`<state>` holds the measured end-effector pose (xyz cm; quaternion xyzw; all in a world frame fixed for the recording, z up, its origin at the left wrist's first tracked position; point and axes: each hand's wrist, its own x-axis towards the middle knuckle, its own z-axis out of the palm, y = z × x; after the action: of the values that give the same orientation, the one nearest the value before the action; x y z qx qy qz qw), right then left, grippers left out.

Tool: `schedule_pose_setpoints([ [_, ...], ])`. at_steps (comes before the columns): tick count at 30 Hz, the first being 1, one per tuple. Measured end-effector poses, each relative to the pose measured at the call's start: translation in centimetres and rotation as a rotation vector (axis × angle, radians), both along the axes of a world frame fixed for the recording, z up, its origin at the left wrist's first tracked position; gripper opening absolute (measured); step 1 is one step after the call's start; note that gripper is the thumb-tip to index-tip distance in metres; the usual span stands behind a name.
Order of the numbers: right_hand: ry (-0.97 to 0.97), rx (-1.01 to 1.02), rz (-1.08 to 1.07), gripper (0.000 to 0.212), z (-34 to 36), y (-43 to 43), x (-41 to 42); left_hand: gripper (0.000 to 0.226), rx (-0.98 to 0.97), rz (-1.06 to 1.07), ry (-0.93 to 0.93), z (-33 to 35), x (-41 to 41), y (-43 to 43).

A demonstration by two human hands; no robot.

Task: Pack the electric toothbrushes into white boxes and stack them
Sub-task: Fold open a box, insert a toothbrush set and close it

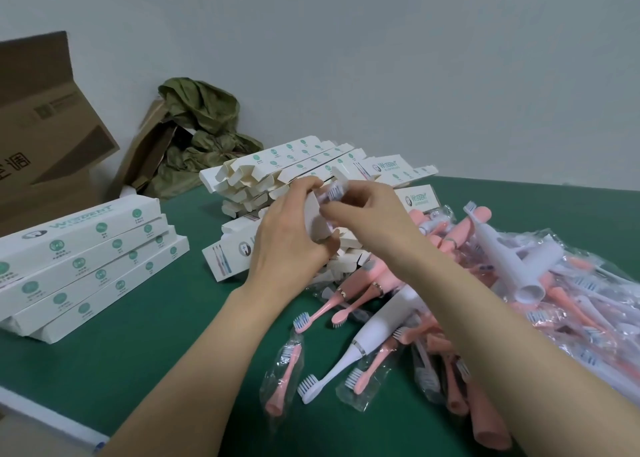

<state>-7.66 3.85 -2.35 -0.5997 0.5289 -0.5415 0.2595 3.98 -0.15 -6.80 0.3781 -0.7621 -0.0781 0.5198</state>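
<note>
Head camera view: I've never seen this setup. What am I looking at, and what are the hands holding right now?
There is no machine here. This single picture comes from a camera worn on a person's head, looking down at their own bare hands. The left hand grips a white box. The right hand pinches what seems to be a toothbrush, whose bristled head shows at the box's open end. On the green table lie a stack of closed boxes at the left, a heap of empty boxes behind the hands, and a pile of pink and white toothbrushes at the right.
</note>
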Motion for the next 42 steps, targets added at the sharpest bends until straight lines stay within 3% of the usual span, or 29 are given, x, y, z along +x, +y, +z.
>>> schedule_pose_setpoints([
  [4,-0.077,-0.002,-0.061,0.025,0.2,-0.2,-0.2,0.06,-0.027,0.019,0.018,-0.1,0.2,-0.1],
  [7,-0.061,-0.134,-0.132,0.011,-0.3,-0.1,0.2,0.059,-0.031,0.019,0.021,0.0,0.3,0.0],
  [11,0.32,-0.356,-0.284,0.008,-1.0,0.1,0.6,0.058,-0.027,-0.011,0.062,0.3,0.1,0.4],
  [15,0.676,-0.311,-0.147,0.026,-1.4,-0.3,0.4,0.058,-0.034,-0.046,0.049,0.1,-0.1,0.6],
  [17,0.634,-0.318,-0.21,0.028,-1.0,-0.3,-0.2,0.06,-0.03,-0.05,0.04,0.1,-0.2,0.7],
  [20,0.373,-0.299,-0.332,0.037,-0.3,-0.3,-1.2,0.059,-0.064,-0.035,0.04,0.1,-0.3,0.9],
  [21,0.302,-0.218,-0.327,0.04,0.0,-0.3,-1.4,0.059,-0.077,-0.03,0.052,0.1,-0.2,0.9],
  [23,0.197,-0.068,-0.22,0.02,0.5,-0.2,-1.8,0.062,-0.093,-0.035,0.082,0.2,-0.1,0.9],
  [25,0.086,-0.037,-0.106,0.03,0.8,-0.3,-1.9,0.069,-0.075,-0.08,0.071,0.4,0.1,0.8],
  [30,0.084,-0.055,-0.121,0.033,0.9,-0.2,-1.9,0.093,-0.047,-0.196,-0.12,0.7,0.7,0.2],
  [39,-0.023,-0.113,-0.056,0.028,1.5,0.6,-0.7,0.06,-0.066,-0.192,0.328,1.0,0.1,1.3],
  [42,0.046,-0.192,-0.055,0.037,1.3,0.9,0.1,0.044,-0.107,-0.166,0.358,1.1,0.1,1.5],
])
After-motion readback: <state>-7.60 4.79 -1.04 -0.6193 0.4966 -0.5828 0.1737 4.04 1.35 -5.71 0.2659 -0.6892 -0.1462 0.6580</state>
